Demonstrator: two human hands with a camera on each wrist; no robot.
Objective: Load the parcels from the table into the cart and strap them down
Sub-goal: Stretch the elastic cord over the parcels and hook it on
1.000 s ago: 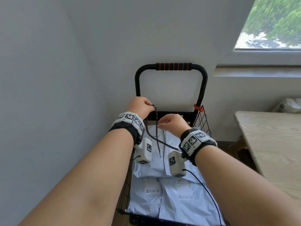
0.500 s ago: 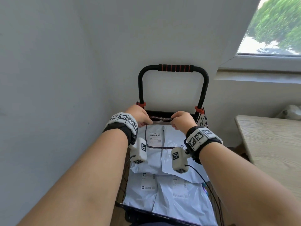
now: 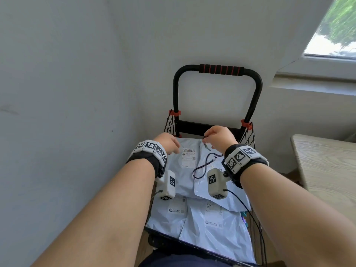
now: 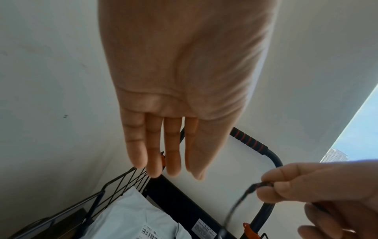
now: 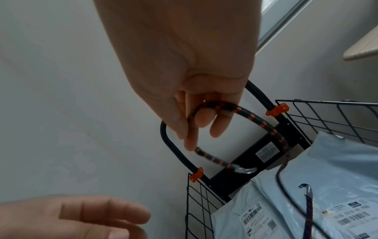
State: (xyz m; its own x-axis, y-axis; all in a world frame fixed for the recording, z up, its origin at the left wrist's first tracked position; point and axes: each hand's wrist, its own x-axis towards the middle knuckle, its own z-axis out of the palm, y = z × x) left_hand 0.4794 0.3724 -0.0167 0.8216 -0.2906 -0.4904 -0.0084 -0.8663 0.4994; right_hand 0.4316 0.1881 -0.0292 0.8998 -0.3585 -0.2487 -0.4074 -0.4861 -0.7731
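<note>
- Wall (image 3: 77,74) grey, behind and left of cart; window (image 3: 335,35) top right.
- Cart (image 3: 248,139) black wire-sided, against the wall, black handle (image 3: 221,69) with red-ringed foam sleeve upright at its far end, orange clips where handle meets the sides.
- Tabletop (image 3: 327,166) light wood, right of cart, only its left part in view.
- Parcels (image 3: 212,228) pale grey mailer bags with printed labels, lying flat and overlapping across the cart bed, filling it from near edge to far bar.
- Right hand (image 3: 219,138) over the cart's far edge, right of centre; its grip is pinching the cord, thumb and fingers curled round it.
- Left hand (image 3: 167,143) over the cart's far-left corner, just above a parcel; its grip is spread, fingers straight and together, holding nothing.
- Cord (image 3: 204,166) black with red flecks, elastic type; loops down from the right hand and lies slack on the top far parcel.
- Hook (image 5: 305,189) metal, at one cord end, resting on the parcels; other cord end has a silver tip just below the right hand.
</note>
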